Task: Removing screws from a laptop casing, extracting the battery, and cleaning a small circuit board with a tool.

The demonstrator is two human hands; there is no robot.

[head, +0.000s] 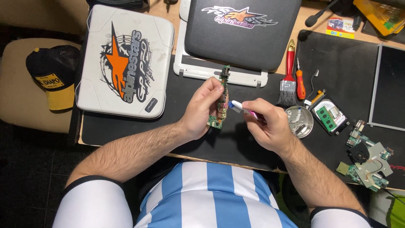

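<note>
1. Black mat (pixel 236 143) covers tabletop (pixel 303 12); white laptop shell (pixel 126 63) w/ orange star sticker lies far left, dark lid (pixel 240 31) on a white frame at top centre.
2. Right of hands: red-handled brush (pixel 289 80), orange screwdriver (pixel 300 84), round metal dish (pixel 300 121), drive w/ green RAM stick (pixel 330 116), loose boards + fan (pixel 367 162), bare screen panel (pixel 388 86) at far right. Black/yellow cap (pixel 55 76) sits on a seat off to the left.
3. Nothing between hands and cam; view clear.
4. Left hand (pixel 202 112): grip clenched on narrow green circuit board (pixel 221 101), held upright above mat, fingers on its left edge.
5. Right hand (pixel 270 122): grip closed on white/pink toothbrush (pixel 240 107), head touching board's right side, mid-height.
</note>
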